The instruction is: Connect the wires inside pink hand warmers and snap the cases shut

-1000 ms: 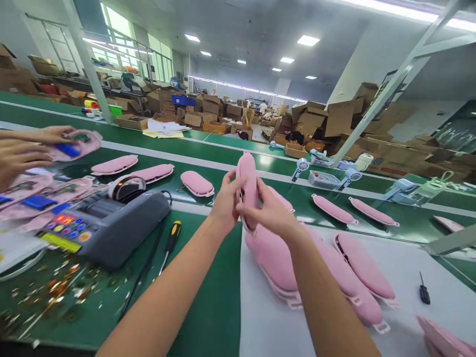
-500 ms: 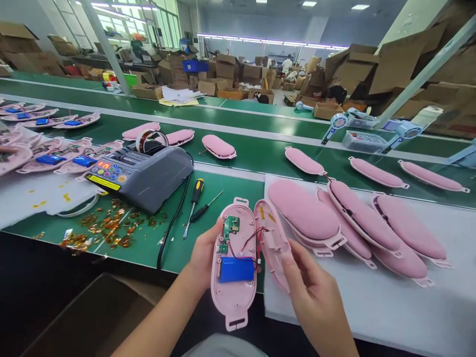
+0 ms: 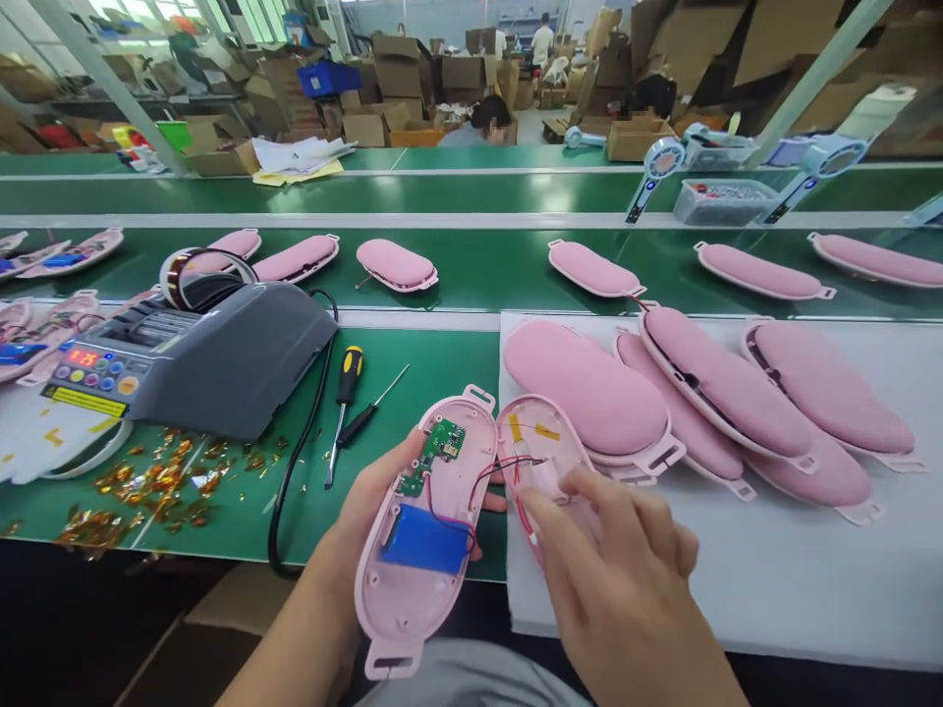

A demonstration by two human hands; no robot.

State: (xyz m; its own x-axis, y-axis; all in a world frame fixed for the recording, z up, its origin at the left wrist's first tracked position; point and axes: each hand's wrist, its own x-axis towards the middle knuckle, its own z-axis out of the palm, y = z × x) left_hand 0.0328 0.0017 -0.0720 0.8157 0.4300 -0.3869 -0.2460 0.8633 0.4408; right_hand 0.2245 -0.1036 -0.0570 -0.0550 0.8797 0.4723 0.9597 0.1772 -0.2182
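Note:
My left hand (image 3: 368,501) holds a pink shell half (image 3: 423,614), its fingers wrapped beneath and showing past the right edge. Inside the shell are a green circuit board (image 3: 446,440) and a blue battery (image 3: 425,539). Red and black wires run from it to a second pink shell half (image 3: 541,417), which has yellow tape strips and a pale block (image 3: 543,478) inside. My right hand (image 3: 619,550) is over this second half, thumb and fingers bent close together at the wires beside the block. Whether the fingertips pinch a wire is too small to tell.
Closed pink pieces (image 3: 589,388) are piled on a white sheet (image 3: 796,589) at the right. A grey tape dispenser (image 3: 228,363), a yellow-black screwdriver (image 3: 351,378), a thin black screwdriver (image 3: 360,424) and amber tape scraps (image 3: 169,481) lie left. Beyond the belt, a person (image 3: 486,118) bends low.
My right hand has let go of the second half's outer edge and moved over its inside to the wires. The first half has tilted and shifted left. The camera view has moved down and closer.

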